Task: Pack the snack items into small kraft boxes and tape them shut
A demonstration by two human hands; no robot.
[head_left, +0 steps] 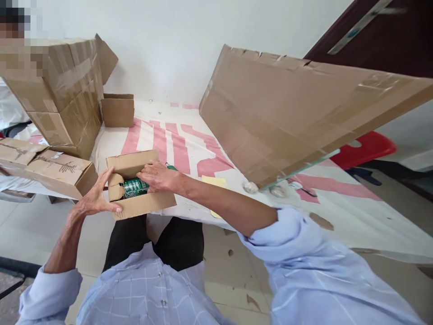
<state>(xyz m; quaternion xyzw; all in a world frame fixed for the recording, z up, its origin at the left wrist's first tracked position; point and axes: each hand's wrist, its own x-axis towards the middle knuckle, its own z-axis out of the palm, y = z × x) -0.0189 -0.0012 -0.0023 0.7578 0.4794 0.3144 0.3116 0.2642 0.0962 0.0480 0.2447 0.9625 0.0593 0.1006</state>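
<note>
Steadying a small open brown cardboard box at the near edge of the table, left of centre, with our left hand: thumb on the near flap, fingers spread to the far left corner, left end clasped between them. Our right hand reaches in from the right, fingers curled over the green, pale-marked flat pieces, which look like circuit boards. Pieces lie inside the box, right end hidden under our fingers; we can't tell whether those fingers pinch or just rest, nor count the pieces.

Handling, our judgement: boards likely stiff, light singly, fairly smooth, fragile at corners and on any parts; we'd hold them by the edges, off the faces. Box likely light, walls stiffish, flaps bendy, torn-looking inner flap at left weak; we'd take it low by both end walls.

Around us: white cloth with pink patches over the table, yellow paper sheet just beyond our right forearm, long closed brown carton near left, taped brown carton stack far left, big tilted brown cardboard panel to the right, red plastic seat far right.
</note>
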